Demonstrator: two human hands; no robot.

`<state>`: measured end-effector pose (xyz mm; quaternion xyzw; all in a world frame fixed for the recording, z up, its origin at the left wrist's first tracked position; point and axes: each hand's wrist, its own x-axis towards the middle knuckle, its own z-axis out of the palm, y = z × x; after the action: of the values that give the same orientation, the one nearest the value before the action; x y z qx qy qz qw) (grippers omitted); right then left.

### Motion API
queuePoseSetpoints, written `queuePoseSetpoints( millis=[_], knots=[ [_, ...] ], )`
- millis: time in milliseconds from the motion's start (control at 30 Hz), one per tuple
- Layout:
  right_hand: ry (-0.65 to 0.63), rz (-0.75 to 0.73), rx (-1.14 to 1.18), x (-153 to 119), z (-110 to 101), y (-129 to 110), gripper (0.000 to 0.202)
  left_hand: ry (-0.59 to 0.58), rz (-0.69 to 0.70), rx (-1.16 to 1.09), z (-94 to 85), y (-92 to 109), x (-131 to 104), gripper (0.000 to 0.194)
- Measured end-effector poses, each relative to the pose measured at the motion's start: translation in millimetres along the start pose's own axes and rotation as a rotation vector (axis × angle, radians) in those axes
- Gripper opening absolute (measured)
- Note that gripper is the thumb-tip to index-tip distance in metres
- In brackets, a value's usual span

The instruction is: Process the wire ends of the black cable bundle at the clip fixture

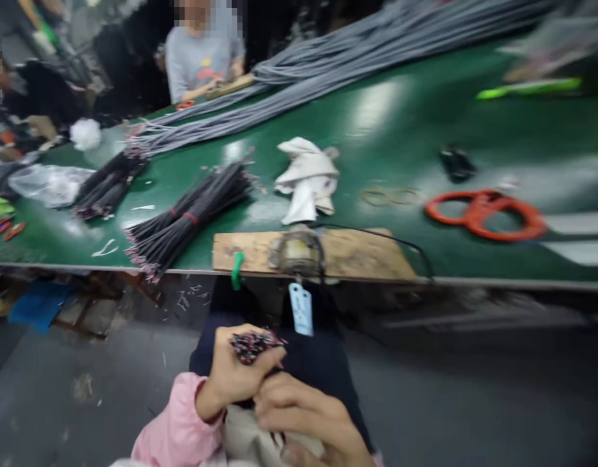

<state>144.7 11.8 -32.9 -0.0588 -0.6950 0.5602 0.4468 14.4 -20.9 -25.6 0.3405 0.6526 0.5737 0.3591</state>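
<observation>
Over my lap, my left hand [235, 373] is wrapped round a bundle of thin wires [253, 345], whose pink, white and dark ends show above the fingers. My right hand [306, 408] is just below and to the right, its bent fingers touching or nearly touching the left thumb. Its fingertips are partly hidden and blurred, and I cannot make out what they hold, if anything. At the table edge ahead, a small machine [299, 253] is mounted on a wooden board [367, 254], with a light blue tag [301, 310] hanging below it.
The green table [377, 143] carries tied dark wire bundles [192, 211], a white cloth [309, 175], large orange-handled scissors [506, 217], a black object [457, 163] and long grey cables [328, 65]. A person [204, 58] sits across the table. A blue stool [39, 305] stands at lower left.
</observation>
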Motion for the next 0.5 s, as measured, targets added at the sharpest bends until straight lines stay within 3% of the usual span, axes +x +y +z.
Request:
queuePoseSetpoints(
  millis=[133,233,500],
  knots=[
    [0.365,0.013,-0.067,6.2,-8.3,9.8,0.022,-0.02,0.036,0.022,-7.8,4.4,5.9,0.007],
    [0.521,0.084,-0.229,10.0,-18.9,14.6,0.014,-0.075,0.086,0.104,-9.5,9.3,8.1,0.009],
    [0.48,0.03,-0.411,18.5,-19.7,14.7,0.012,-0.102,0.218,0.229,-5.1,17.0,11.3,0.011]
  ],
)
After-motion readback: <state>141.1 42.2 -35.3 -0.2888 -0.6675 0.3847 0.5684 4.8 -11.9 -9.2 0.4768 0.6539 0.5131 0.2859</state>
